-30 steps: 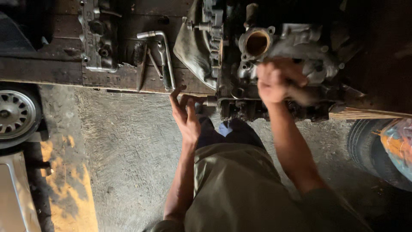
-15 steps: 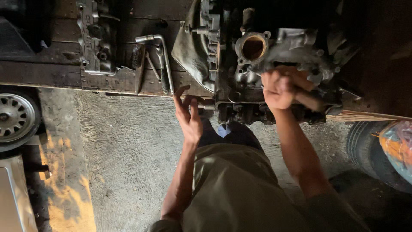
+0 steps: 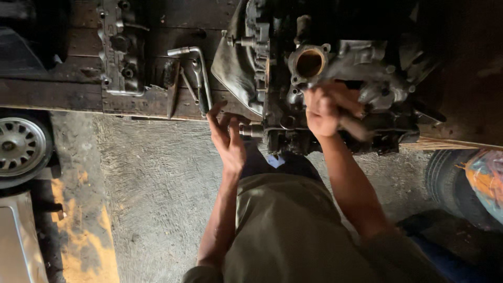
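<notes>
Head view, looking down. One engine block [image 3: 335,89], dark and greasy, sits on a dark wooden counter [image 3: 52,93] at the top of the view. One round brass-coloured port [image 3: 309,63] faces up on the block's top.

Right hand [image 3: 327,107]: fingers curled and closed over something on the front of the engine block, just below the round port. What it grips is hidden under the fingers; cannot tell the part.

Left hand [image 3: 228,139]: fingers spread and open, palm toward the block, fingertips touching or just beside a short metal stub [image 3: 250,131] that sticks out of the block's left lower side. Contact not clear.

On the counter left of the block: one bent L-shaped wrench [image 3: 196,65], silvery, lying flat; two or three thin dark tools [image 3: 181,86] beside it, count uncertain in the dim light. Further left, one long grey cast metal part [image 3: 121,50] lies lengthwise.

One grey cloth or cover [image 3: 236,68] hangs at the block's left face.

Floor [image 3: 157,178]: rough concrete, with yellow-orange patches [image 3: 78,230] at lower left. One car wheel with a silver rim [image 3: 21,147] at left edge. One dark tyre [image 3: 450,178] at right edge, with one multicoloured bag or wrapper [image 3: 487,178] just beside it, orange and blue; its markings are too blurred to read.

The person wears olive-green trousers [image 3: 283,225].
</notes>
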